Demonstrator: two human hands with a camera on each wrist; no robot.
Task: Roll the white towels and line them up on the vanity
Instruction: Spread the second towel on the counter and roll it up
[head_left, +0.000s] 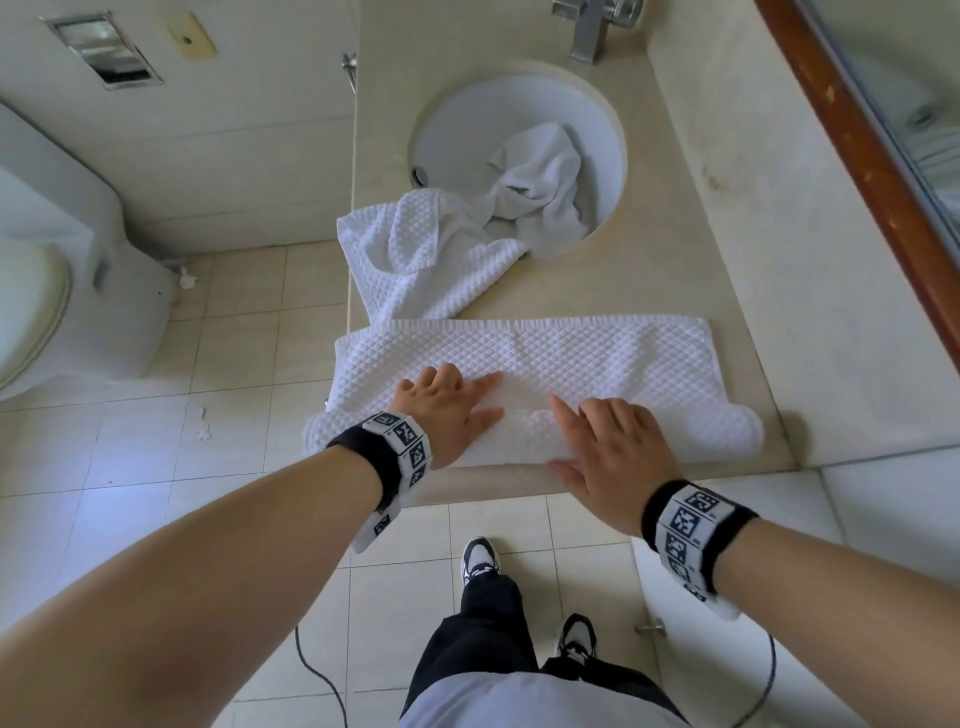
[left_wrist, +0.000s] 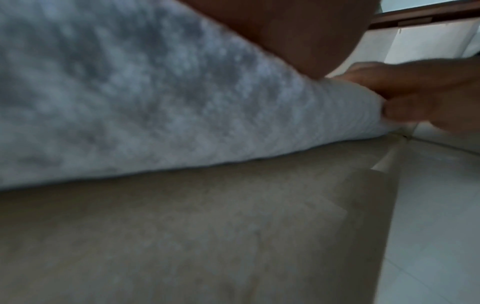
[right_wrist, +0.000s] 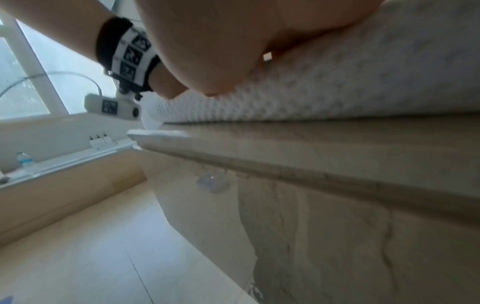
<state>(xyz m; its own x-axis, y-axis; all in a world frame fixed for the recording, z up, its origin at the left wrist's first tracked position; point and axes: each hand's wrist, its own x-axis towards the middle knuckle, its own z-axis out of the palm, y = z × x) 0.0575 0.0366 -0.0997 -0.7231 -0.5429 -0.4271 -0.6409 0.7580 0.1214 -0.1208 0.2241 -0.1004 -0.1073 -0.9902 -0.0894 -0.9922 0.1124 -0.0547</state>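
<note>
Your left hand (head_left: 447, 410) and right hand (head_left: 610, 452) both lie flat, fingers straight, on the partly rolled towel (head_left: 535, 374) that stretches across the vanity (head_left: 675, 270) on your side of the sink (head_left: 519, 156). The rolled part sits along the vanity's front edge, farthest from the sink, and the flat, unrolled part lies between the roll and the sink. Your palms press on top of the roll and your fingertips reach onto the flat part. The two hands are near each other but apart, around the middle of the towel's length.

The left wrist view shows the roll close up, blurred, with the right hand's thumb (left_wrist: 405, 113) touching its front face; the curl of those fingers is too blurred to judge there.

A second waffle towel (head_left: 415, 254) lies crumpled just beside the sink, hanging over the vanity's left edge. A third, smoother towel (head_left: 540, 182) lies bunched inside the sink. The faucet (head_left: 592, 26) stands beyond the sink, and the mirror frame (head_left: 857, 130) runs to the sink's right.
</note>
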